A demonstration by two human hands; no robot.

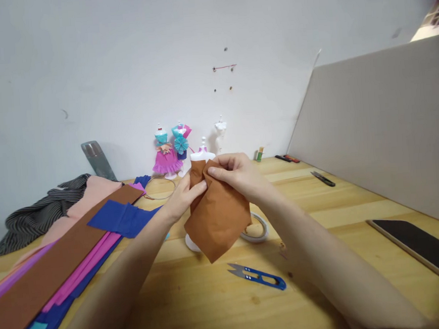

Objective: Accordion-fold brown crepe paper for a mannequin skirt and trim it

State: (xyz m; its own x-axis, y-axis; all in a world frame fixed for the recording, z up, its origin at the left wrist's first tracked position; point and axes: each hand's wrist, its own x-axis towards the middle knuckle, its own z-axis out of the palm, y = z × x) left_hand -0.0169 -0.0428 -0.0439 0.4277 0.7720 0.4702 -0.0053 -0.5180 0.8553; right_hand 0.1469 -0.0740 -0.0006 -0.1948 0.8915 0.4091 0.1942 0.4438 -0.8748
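A small white mannequin [202,156] stands on the table in front of me, its body wrapped in brown material. My left hand [184,193] is closed at its left side, thumb pressed on the brown piece. With thumb and fingers pinched, my right hand [239,172] grips the top of a brown sheet [219,212] against the mannequin's chest. The sheet hangs down in a point and hides most of the body. Whether it is cloth or crepe paper I cannot tell. Below it lie blue thread snips [259,277], and a tape roll [255,230] sits behind my right wrist.
Folded coloured strips [70,247] and striped cloth [48,208] lie at left, near a bottle [99,158]. Dressed mannequins [166,158] and a bare white one [220,129] stand by the wall. On the right are black snips [322,178], a phone-like slab [420,250] and a grey partition [384,131].
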